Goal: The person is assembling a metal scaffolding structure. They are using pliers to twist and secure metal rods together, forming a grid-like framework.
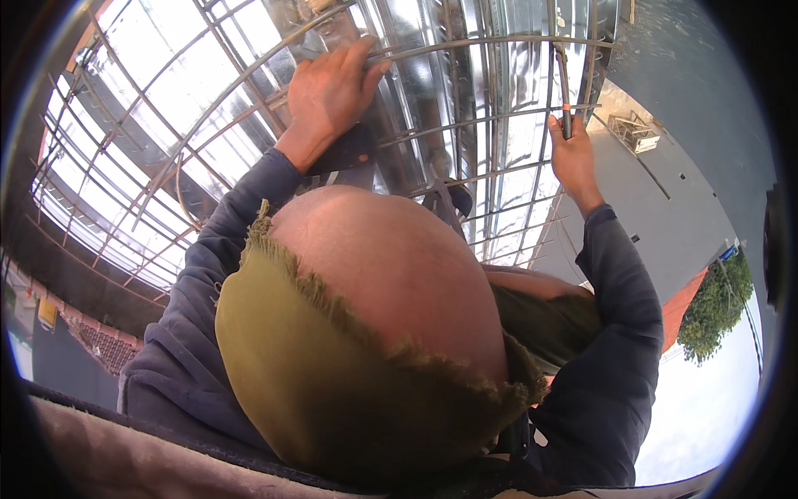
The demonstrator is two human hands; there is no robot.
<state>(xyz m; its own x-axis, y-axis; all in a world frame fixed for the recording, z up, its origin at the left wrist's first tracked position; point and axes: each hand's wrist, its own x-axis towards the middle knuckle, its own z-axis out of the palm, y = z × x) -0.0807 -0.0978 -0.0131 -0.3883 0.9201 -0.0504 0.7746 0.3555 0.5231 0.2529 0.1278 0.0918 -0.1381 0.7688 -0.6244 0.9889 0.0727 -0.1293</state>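
A grid of steel reinforcing bars (pixel 490 116) spreads over shiny corrugated metal decking (pixel 416 83). At the upper middle my left hand (pixel 328 91) is closed on a reinforcing bar, with the thumb and index finger toward the right. My right hand (pixel 573 162), further right, grips a slim hand tool (pixel 564 83) by its dark handle, which has an orange band. The tool's far end reaches up to the crossing bars near the mesh's right side. Its tip is too small to make out, so its exact kind cannot be told.
My bent knee (pixel 391 258), in frayed olive trousers (pixel 291 349), fills the middle. On the right are a grey wall (pixel 665 200), a small wooden frame (pixel 633 133) and a tree (pixel 719 308). Tiled roofing (pixel 104 345) shows at lower left.
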